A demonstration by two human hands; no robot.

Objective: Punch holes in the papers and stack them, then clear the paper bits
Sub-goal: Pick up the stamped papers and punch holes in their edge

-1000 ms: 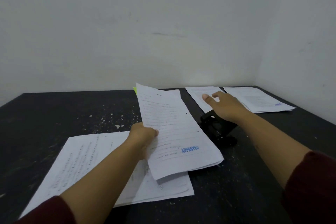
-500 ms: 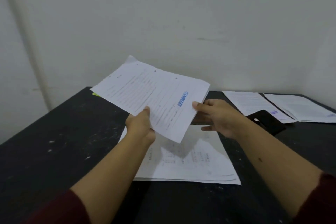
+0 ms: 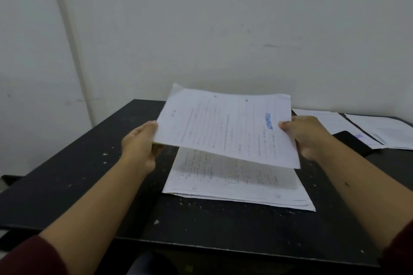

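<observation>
head view: both hands hold one sheaf (image 3: 225,127) of printed papers in the air, above and apart from the stack (image 3: 237,187) that lies on the table (image 3: 73,176) between the forearms. the left hand (image 3: 139,144) grips the sheaf's left short edge, thumb on top at the corner, fingers hidden beneath. the right hand (image 3: 306,135) pinches the right short edge just beside the blue stamp (image 3: 269,121), thumb on top. the hands are well apart, one at each end, both clamped on the sheaf.

two punched holes (image 3: 246,100) show along the far edge, so by my reading this bundle is done and is headed down onto the stack. the sheaf looks light and thin, several sheets at most, and soft: held at both ends it stays nearly flat, with the near right corner drooping a little. held by one end it would likely sag and fan. the sheets may slide on each other, so a firm pinch through the full thickness at both short edges seems the right hold, letting go only once it rests squarely on the stack.

beyond the right hand lies a dark object (image 3: 352,140), too unclear to name, and past it more papers (image 3: 380,129). white paper bits (image 3: 105,154) speckle the table around the left hand and in front of the stack, not yet cleared.
</observation>
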